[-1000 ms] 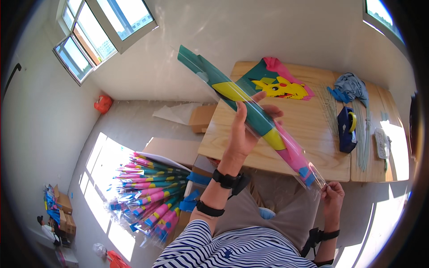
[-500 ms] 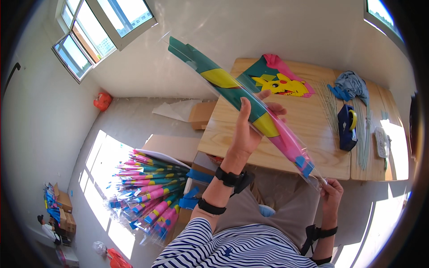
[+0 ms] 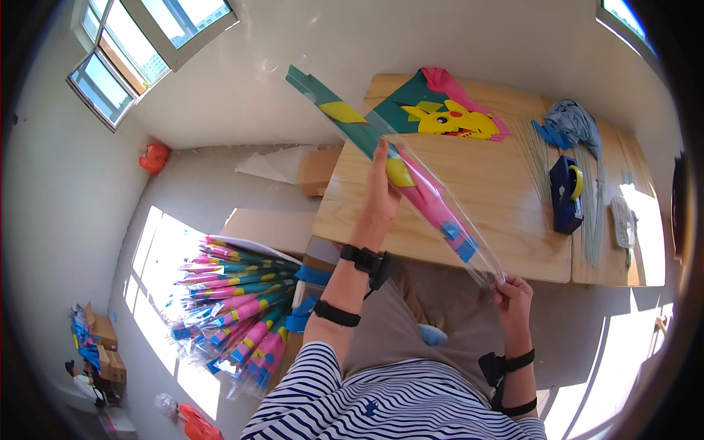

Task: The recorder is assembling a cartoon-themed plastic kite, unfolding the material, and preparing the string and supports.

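Left hand [image 3: 380, 187] grasps the roll [image 3: 425, 194] near its middle, thumb laid along it, the other fingers mostly hidden behind; the right hand [image 3: 512, 293] pinches the loose end of the clear sleeve [image 3: 480, 270] between thumb and fingertips. The roll, a green, yellow and pink sheet, sits inside that sleeve, raised in front of the wooden surface [image 3: 345, 209], around the centre of the frame.

Drawing the film straight along the roll seems to be the step in hand. To do it well, the left hand should bear lightly but firmly, enough to stop the sheet slipping or unwinding without creasing it. The right hand would do best to draw in line with the roll, since a sideways tug could bend the thin film or skew the layers. Gathering more film in the pinch would spread the strain and lessen the risk of a tear.

The long axis runs on a slant from upper left to lower right. The narrow green end points to the upper left of the frame; the pink end, with its blue patches [image 3: 460, 246], faces lower right, and slack sleeve stretches past it to the right hand.
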The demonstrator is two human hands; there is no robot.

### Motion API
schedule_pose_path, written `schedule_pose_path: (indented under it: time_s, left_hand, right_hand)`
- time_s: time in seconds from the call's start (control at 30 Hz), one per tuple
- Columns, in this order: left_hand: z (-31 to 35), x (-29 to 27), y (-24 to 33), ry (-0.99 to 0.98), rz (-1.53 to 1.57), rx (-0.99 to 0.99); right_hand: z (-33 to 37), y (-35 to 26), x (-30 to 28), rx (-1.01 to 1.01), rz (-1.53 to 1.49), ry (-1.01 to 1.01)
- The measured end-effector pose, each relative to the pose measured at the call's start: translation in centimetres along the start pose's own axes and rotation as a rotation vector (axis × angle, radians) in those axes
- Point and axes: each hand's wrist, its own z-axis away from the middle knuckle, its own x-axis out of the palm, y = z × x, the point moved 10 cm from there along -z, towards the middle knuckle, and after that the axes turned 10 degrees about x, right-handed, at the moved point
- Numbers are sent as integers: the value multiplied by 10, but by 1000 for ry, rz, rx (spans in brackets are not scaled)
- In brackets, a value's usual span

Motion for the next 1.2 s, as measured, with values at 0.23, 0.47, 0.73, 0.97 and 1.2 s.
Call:
schedule_pose_path:
  time_s: [0.23,0.47,0.73,0.97,1.2]
  left_hand:
    - [-45,-59,-72,24,-446,-126]
    - [-10,-84,-58,-167,-1562,658]
    - [52,-59,-84,-617,-1563,688]
    - [66,-66,-90,-701,-1564,627]
    - [88,-60,-88,-793,-1609,540]
  right_hand:
    - [-69,39,104,144,-6,-5]
    - [-139,105,157,303,1,87]
    - [-124,107,155,299,159,-26]
    - [-88,31,150,-387,990,16]
    - [-72,25,214,-980,1604,-355]
